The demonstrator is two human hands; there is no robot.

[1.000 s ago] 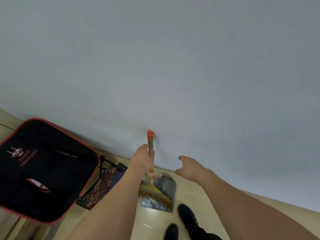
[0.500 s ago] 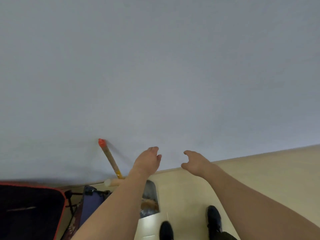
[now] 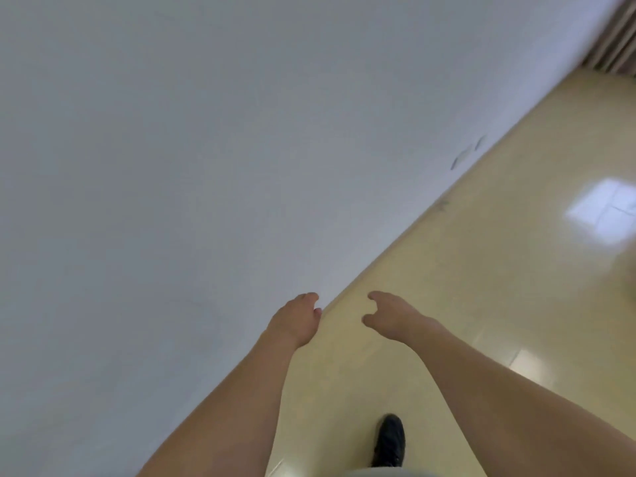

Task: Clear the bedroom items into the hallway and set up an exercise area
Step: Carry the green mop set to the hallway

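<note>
both hands hang loose and empty, left hand (image 3: 295, 321) beside the wall (image 3: 172, 166), right hand (image 3: 390, 316) over the floor (image 3: 481, 270). no bedroom items in view; walking off empty-handed risks leaving some uncleared.

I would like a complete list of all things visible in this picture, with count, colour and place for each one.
plain white wall: one, pale grey-white, fills the left and upper part of the view
glossy beige tiled floor: one, cream-beige, right and lower part, with a bright reflection of light at the far right
dark marks on the wall: two or three, grey, low on the wall near the floor edge; too blurred to identify
striped brown curtain or panel: one, brown-grey, top right corner, blurred
black shoe: one, black, on the floor at the bottom centre
left hand: one, holds nothing, fingers loosely curled, near the wall base
right hand: one, holds nothing, fingers loosely curled, above the floor
</note>
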